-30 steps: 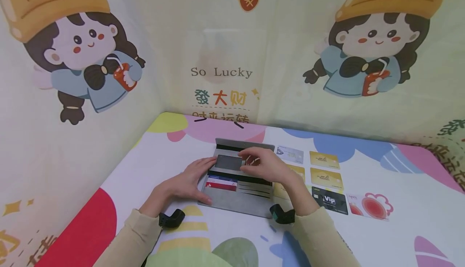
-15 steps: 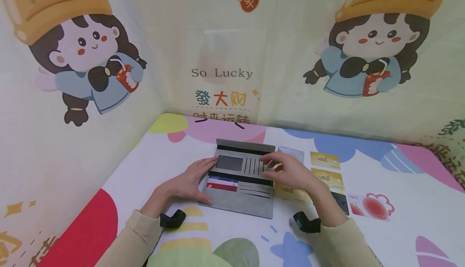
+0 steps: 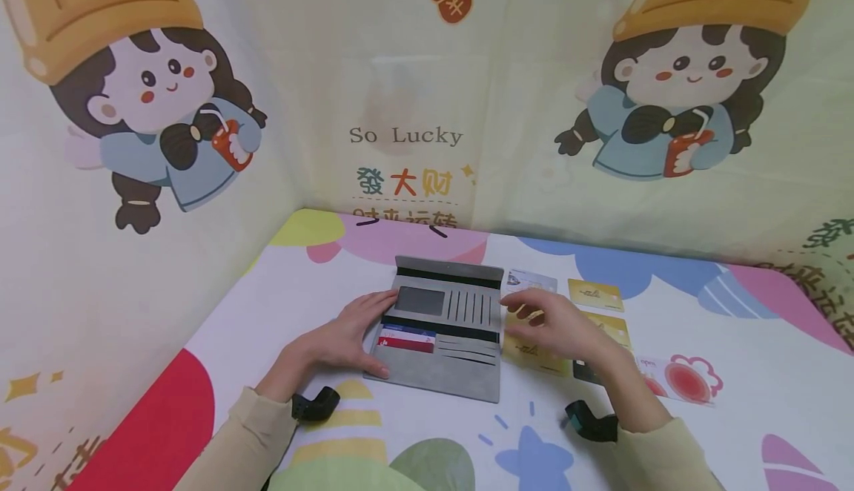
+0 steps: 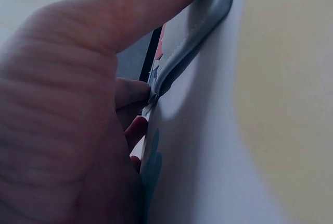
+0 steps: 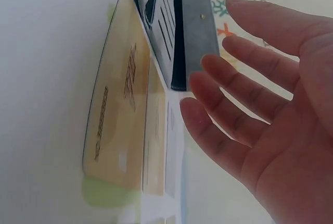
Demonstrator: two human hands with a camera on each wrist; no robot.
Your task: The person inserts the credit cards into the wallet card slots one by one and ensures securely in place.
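Note:
A grey long wallet point(image 3: 437, 378) lies unfolded on the table, its upper flap raised. It has a dark window pocket point(image 3: 420, 300) and several card slots. Cards with red, white and blue print point(image 3: 407, 339) sit in its lower left pocket. My left hand point(image 3: 342, 339) rests along the wallet's left edge, thumb on the lower corner, fingers at the upper part. Just right of the wallet hovers my right hand point(image 3: 557, 322), fingers loosely bent and holding nothing. A gold card point(image 5: 117, 109) lies beside the wallet, below that hand; other cards there are partly hidden.
Farther right lie a silver card point(image 3: 532, 280), another gold card point(image 3: 596, 295), a partly covered black card point(image 3: 587, 372) and a pink-and-white card point(image 3: 680, 380). The patterned tablecloth point(image 3: 747, 343) meets cartoon-printed walls at the back and left.
My right hand has moved right, from over the window pocket across the upper slots to beside the wallet, above the cards. My left hand has stayed at the wallet's left edge.

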